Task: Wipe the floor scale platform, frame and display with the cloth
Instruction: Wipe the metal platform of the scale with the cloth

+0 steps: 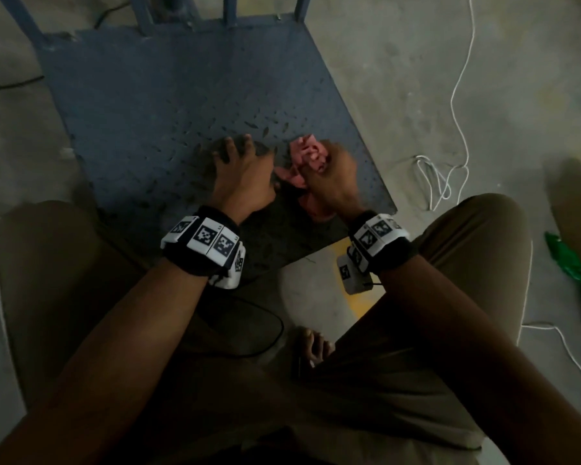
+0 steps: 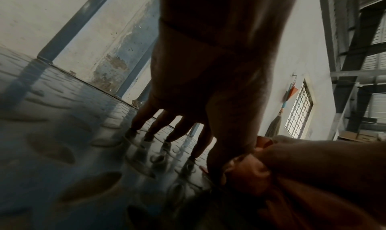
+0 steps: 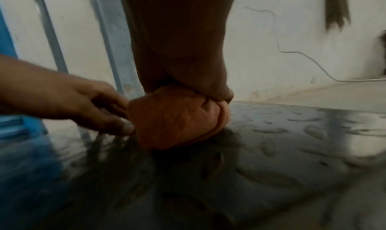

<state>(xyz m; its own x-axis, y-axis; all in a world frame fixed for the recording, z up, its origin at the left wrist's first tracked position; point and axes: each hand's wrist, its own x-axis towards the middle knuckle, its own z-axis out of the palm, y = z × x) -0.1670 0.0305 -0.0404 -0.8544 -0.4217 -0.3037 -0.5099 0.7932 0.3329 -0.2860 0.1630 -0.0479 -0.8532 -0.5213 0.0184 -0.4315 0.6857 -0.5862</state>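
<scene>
The blue checker-plate scale platform [image 1: 168, 95] lies on the floor in front of me, with blue frame bars [image 1: 145, 15] rising at its far edge. My right hand [image 1: 329, 172] grips a bunched pink cloth [image 1: 307, 152] and holds it down on the platform's near right part. In the right wrist view the cloth [image 3: 173, 118] is a wad under the fist. My left hand [image 1: 239, 159] rests beside it, fingertips [image 2: 150, 136] spread and touching the plate [image 2: 62, 134]. The display is out of view.
A white cord [image 1: 457, 105] loops over the concrete floor right of the platform. A black cable [image 1: 262, 337] runs between my knees. A green bag [image 1: 571, 263] lies at the far right. A broom [image 2: 275, 126] leans on the wall by a window.
</scene>
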